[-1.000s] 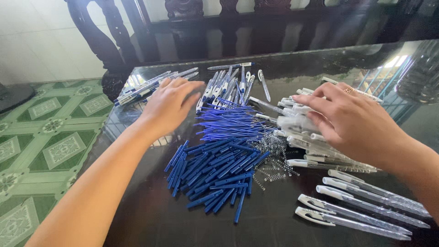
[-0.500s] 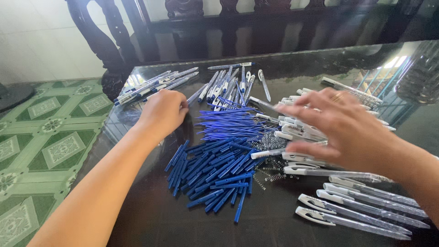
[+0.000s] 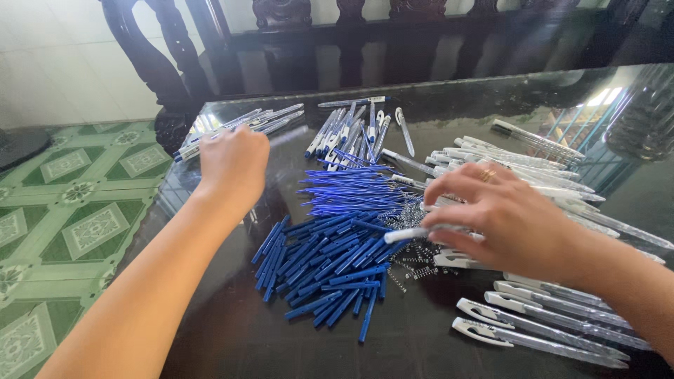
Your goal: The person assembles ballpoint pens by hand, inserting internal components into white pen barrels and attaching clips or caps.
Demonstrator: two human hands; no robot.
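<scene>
The right hand pinches a white pen barrel between thumb and fingertips, just right of the heap of blue pen parts. The left hand is loosely curled above and left of that heap, near a row of assembled pens; whether it grips anything, I cannot tell. Small springs lie beside the heap on the dark glass table. Green tiled floor spreads left.

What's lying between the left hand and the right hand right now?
In the head view, between the left hand and right hand lie blue pen refills, blue caps and small springs.
</scene>
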